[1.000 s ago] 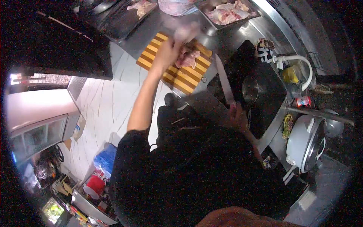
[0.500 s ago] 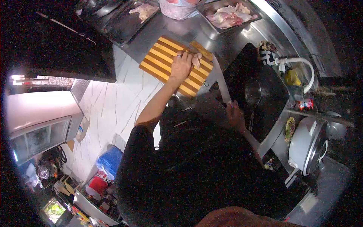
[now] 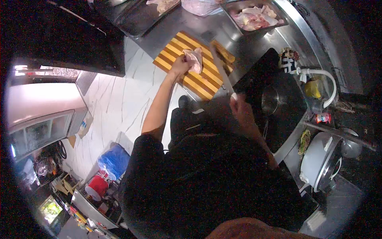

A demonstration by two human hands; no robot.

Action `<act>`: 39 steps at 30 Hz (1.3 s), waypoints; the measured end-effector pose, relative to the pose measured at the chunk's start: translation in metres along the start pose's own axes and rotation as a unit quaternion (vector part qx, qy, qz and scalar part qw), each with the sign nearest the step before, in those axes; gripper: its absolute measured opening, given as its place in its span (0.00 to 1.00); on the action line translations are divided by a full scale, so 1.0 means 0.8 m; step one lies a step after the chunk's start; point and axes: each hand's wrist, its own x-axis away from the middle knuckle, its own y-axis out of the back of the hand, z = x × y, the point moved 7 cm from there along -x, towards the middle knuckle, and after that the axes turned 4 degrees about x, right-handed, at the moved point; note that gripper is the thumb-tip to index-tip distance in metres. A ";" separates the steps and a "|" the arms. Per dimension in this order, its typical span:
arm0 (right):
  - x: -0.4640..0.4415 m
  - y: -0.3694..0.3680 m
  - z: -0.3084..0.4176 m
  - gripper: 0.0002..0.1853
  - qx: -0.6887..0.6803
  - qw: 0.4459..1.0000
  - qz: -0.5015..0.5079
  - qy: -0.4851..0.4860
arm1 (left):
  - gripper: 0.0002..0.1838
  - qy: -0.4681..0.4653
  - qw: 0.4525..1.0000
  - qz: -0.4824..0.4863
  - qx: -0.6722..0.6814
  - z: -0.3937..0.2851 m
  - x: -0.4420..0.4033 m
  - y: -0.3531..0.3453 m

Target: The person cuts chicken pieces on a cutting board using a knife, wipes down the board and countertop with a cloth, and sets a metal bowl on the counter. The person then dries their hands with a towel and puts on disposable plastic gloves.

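A pale piece of raw meat [image 3: 195, 60] lies on the striped wooden cutting board [image 3: 207, 85]. My left hand [image 3: 181, 65] grips the near-left edge of that piece. In my right hand [image 3: 238, 107] is the white handle of a long knife [image 3: 222, 67], its slightly blurred blade reaching up past the board's right side. A narrow wooden block [image 3: 223, 51] sits beyond the blade, at the board's far-right edge.
Metal trays with raw meat stand at the back left [image 3: 146, 15] and back right [image 3: 264, 30], a plastic bag of meat [image 3: 201, 7] between them. Right of me are a dark sink [image 3: 280, 85], a white faucet hose [image 3: 330, 81] and a white pot [image 3: 317, 159].
The piece of meat, earlier mostly under my left hand, now lies spread on the board with my fingers at its edge. My right hand has brought the knife up and left, closer to the board.
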 end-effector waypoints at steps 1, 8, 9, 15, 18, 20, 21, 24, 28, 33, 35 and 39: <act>0.001 -0.003 0.012 0.13 0.046 0.996 -0.035 0.069 | 0.17 -0.004 1.000 -0.002 -0.023 -0.004 0.002 0.002; -0.008 -0.028 0.021 0.12 -0.017 0.998 -0.041 0.052 | 0.20 -0.034 0.990 -0.047 -0.130 -0.018 -0.002 0.002; -0.009 -0.032 0.017 0.12 -0.003 0.999 -0.022 0.035 | 0.20 -0.064 0.976 -0.066 -0.197 -0.024 -0.003 0.000; -0.012 -0.020 0.032 0.11 0.013 0.998 0.062 -0.018 | 0.18 -0.003 0.998 -0.036 0.051 0.014 -0.012 0.010; -0.014 -0.025 0.035 0.10 0.022 0.998 0.059 -0.001 | 0.17 -0.036 0.997 -0.061 0.017 -0.002 0.003 0.009; -0.010 -0.036 0.026 0.10 0.031 0.998 -0.011 0.059 | 0.16 -0.070 0.992 -0.096 -0.035 -0.013 0.009 0.013; -0.011 -0.034 0.032 0.11 0.032 0.997 -0.008 0.075 | 0.15 -0.084 0.988 -0.116 -0.062 -0.014 0.010 0.017; -0.015 -0.029 0.042 0.12 0.031 0.997 0.030 0.070 | 0.14 -0.038 0.987 -0.141 -0.066 -0.006 0.013 0.025; -0.025 -0.038 0.043 0.13 0.042 0.997 0.007 0.067 | 0.15 0.000 0.989 -0.141 -0.048 0.000 0.011 0.027; -0.075 -0.066 0.028 0.16 0.049 0.995 0.085 0.018 | 0.16 0.006 0.989 -0.133 -0.066 0.010 0.001 0.030; -0.113 -0.083 0.037 0.16 0.038 0.991 0.123 -0.044 | 0.17 0.016 0.987 -0.134 -0.083 0.010 0.001 0.030; -0.189 -0.108 0.070 0.19 -0.015 0.991 0.135 0.013 | 0.18 0.013 0.987 -0.143 -0.069 0.021 -0.004 0.031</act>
